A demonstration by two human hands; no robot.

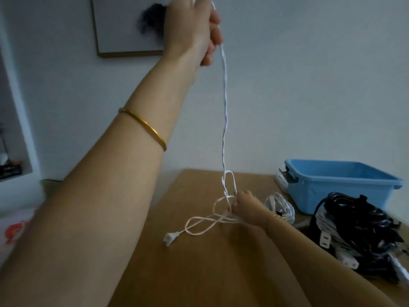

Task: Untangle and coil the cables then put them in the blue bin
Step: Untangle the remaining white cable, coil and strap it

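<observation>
Closest in, the person's two bare forearms reach out over a wooden table [199, 273], the left one wearing a gold bangle [145, 127] partway up the arm. On the tabletop just past them lies the white plug [169, 238] of a thin white cable [224, 111], with a few loose loops of that cable sprawled beside it.

The right hand [244, 207] sits low over the table at the head of those loops, its fingers curled in and pinching the cable where the strands cross in a knot. From that knot the cable runs nearly straight up, doubled and lightly twisted on itself.

To the right of that hand rests a coiled white cable [282, 208], and nearer the table's right edge is a heap of tangled cables [354, 231], mostly black with white plugs poking out. Behind the heap stands the blue bin [345, 185], upright on the table; from here I cannot see whether anything lies in it.

High up, the left hand [194, 27] is raised well above the table, fist closed round the upper end of the white cable, which hangs from its fingers down to the right hand. Behind it, on the pale wall, hangs a framed picture [124, 27].
</observation>
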